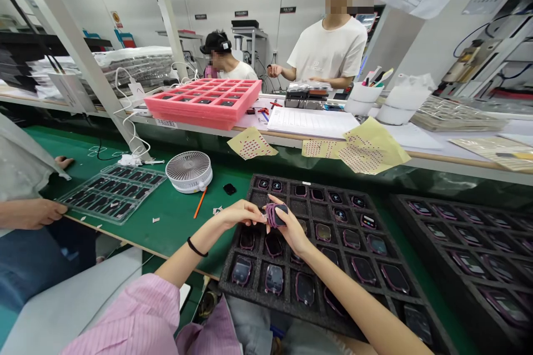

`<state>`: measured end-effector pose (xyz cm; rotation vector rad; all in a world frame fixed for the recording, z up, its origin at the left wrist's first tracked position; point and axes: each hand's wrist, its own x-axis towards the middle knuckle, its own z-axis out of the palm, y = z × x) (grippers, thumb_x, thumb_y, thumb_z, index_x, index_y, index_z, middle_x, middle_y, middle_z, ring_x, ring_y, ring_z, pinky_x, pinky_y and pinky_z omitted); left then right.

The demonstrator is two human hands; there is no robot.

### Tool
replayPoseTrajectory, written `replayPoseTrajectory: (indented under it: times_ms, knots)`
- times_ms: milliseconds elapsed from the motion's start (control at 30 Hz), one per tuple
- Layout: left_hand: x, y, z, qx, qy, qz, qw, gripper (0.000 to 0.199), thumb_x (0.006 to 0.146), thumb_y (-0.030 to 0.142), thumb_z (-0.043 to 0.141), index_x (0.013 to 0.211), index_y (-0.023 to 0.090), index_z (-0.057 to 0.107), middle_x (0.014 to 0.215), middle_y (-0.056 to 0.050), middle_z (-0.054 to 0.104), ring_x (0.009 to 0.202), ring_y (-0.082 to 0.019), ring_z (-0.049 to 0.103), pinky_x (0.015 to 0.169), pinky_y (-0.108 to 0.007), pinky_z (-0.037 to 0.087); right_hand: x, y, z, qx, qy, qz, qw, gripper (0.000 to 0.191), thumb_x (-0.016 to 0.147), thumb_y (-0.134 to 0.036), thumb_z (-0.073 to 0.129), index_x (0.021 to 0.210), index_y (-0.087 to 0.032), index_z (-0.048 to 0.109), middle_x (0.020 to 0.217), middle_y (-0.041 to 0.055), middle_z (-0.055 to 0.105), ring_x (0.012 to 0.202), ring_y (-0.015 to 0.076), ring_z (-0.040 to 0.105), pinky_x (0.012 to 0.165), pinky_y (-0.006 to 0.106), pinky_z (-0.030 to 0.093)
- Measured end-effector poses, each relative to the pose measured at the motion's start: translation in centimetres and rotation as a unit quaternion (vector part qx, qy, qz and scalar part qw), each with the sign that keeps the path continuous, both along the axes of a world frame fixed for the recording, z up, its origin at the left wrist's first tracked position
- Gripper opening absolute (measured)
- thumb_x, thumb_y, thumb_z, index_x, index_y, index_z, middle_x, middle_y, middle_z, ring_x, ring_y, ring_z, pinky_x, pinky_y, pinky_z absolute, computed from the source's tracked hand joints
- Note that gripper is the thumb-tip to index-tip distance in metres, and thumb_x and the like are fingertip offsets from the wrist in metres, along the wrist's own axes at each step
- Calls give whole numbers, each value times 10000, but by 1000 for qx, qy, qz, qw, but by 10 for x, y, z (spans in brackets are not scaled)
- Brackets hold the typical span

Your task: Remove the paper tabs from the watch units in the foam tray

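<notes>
1. Pink striped sleeve [137,316] fills the bottom left, the person's own, leading to a bare forearm.
2. Far left, a co-worker's hand [31,213] rests by a clear tray of black parts [112,194], apparently steadying it.
3. Left hand [241,213]: fingertips pressed together, pinching a tiny item [264,212] too small to name.
4. Small black device with purple wrapping [275,215] sits between the hands, raised above the foam, seemingly for easy reach.
5. Right hand [289,227]: fingers curl over the device, gripping it.
6. Black foam tray [228,283] lies beneath; its pockets seem meant to keep devices apart.
7. Second black foam tray [420,233] lies further right.
</notes>
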<state>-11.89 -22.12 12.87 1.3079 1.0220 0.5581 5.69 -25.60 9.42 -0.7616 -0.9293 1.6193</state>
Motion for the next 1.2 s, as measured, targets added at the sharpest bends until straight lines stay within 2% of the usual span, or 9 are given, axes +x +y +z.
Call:
replayPoseTrajectory:
  times_ms: [167,333,433,633,700,800,867,1033,1200]
  knots:
    - [3,1,5,34,20,-19,999,195,551,332,806,532,168,703,505,-13,594,486,-92,474,448,-200,318,2,1,-1,1,-28,-6,1000,453,737,-398,700,1171,-279,649,987,12,691,818,178,612,675,280,507]
    - [1,3,-2,53,28,-42,997,239,597,368,793,641,142,727,557,-12,622,545,-91,526,503,-190,364,8,3,3,-20,-7,43,999,479,755,-405,660,1203,-239,621,967,38,695,766,181,624,646,295,507]
    - [-3,0,-5,114,25,-49,992,303,595,392,800,638,117,680,589,-17,630,554,-101,547,543,-210,407,11,4,7,-49,-5,99,994,477,769,-387,639,1210,-208,608,888,48,695,700,180,627,619,312,509]
    - [-9,-5,-6,276,83,-56,956,432,539,401,844,670,150,518,590,66,508,518,-63,457,496,-175,344,14,4,9,-61,-21,212,975,427,807,-345,606,1189,-155,582,785,56,690,608,178,620,562,318,506]
    - [-11,-4,-6,276,71,-88,955,433,562,408,833,709,158,511,633,54,540,551,-78,508,524,-181,382,14,4,8,-73,-7,249,966,366,809,-369,601,1094,-139,610,744,60,690,587,179,616,531,309,498]
    - [-12,-3,-7,221,42,-159,961,426,594,428,813,756,164,520,634,35,581,582,-116,587,547,-198,425,14,3,5,-87,-11,304,949,290,816,-395,595,907,-123,635,712,74,692,571,175,618,527,299,495]
    - [-12,-3,-7,207,44,-183,960,416,603,433,806,747,162,524,614,34,582,577,-125,604,540,-197,425,14,2,4,-88,-20,322,942,279,822,-395,594,843,-120,631,691,75,688,549,167,615,524,291,491]
    - [-9,-10,-18,255,79,-129,955,407,597,420,810,689,157,513,601,46,563,549,-98,567,522,-178,388,10,-3,-2,-100,-10,308,946,281,816,-403,609,836,-123,621,658,50,664,544,163,616,500,272,476]
    - [-15,-23,-36,209,72,-105,970,445,593,474,795,642,162,481,530,54,532,501,-93,526,487,-179,350,0,-12,-11,-125,-7,306,944,256,796,-380,639,879,-140,609,666,44,662,559,170,618,476,270,469]
